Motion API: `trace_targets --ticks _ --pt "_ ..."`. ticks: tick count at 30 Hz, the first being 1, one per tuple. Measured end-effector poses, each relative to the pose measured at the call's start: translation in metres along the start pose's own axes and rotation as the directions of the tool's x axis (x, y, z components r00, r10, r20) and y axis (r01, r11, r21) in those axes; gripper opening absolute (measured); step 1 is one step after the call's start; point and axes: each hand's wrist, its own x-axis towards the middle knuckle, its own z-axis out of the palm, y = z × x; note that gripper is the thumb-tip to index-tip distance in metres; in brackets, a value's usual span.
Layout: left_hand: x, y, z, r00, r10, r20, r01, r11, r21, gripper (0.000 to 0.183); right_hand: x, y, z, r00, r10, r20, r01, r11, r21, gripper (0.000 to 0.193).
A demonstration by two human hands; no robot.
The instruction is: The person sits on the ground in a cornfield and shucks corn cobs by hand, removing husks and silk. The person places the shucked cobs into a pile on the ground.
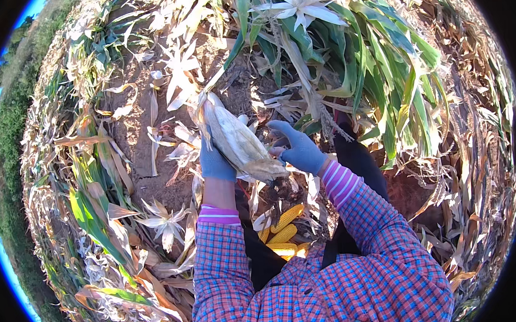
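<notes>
An ear of corn (236,136), still wrapped in its pale dry husk, lies slantwise in front of me. My left hand (215,162), in a blue-grey glove, grips it from the left side; most of those fingers are hidden behind the husk. Beside the ear's lower right end is my right hand (302,151), gloved alike. Its thumb and forefinger are spread apart, and nothing shows between them. Whether its lower fingers touch the husk I cannot tell. Below the ear, several husked yellow corn cobs (284,234) lie close to my body.
Green and drying corn stalks (370,67) are heaped at the far right. Opened empty husks (166,221) are strewn at the left, with one pale husk (299,6) atop the heap. Brown soil (145,132) shows between dry leaves. Green bushes (19,115) line the far left.
</notes>
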Motion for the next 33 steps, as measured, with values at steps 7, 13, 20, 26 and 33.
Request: trace_targets --ticks 7,13,20,26,33 --pt "0.0 0.028 -0.024 0.868 0.401 -0.294 -0.42 0.908 -0.001 0.058 0.005 0.012 -0.005 0.961 -0.161 -0.227 0.085 0.946 -0.313 0.051" --pt "0.001 0.04 -0.049 0.777 0.569 -0.269 -0.578 0.814 0.052 0.059 0.008 0.004 0.02 0.951 -0.229 -0.209 0.265 0.95 0.167 0.03" --pt "-0.031 0.034 -0.007 0.624 0.777 -0.08 -0.727 0.615 0.305 0.054 -0.006 -0.032 0.017 0.897 0.101 0.431 -0.278 0.886 0.371 0.053" --pt "-0.067 -0.002 0.029 0.672 0.446 0.591 -0.732 0.28 0.621 0.064 -0.015 -0.036 0.038 0.932 -0.03 0.362 -0.324 0.386 0.864 0.063" --pt "-0.056 -0.009 0.027 0.614 -0.014 0.789 -0.789 -0.004 0.614 0.053 0.015 0.009 -0.015 0.977 0.111 0.183 -0.207 0.277 0.938 0.055"
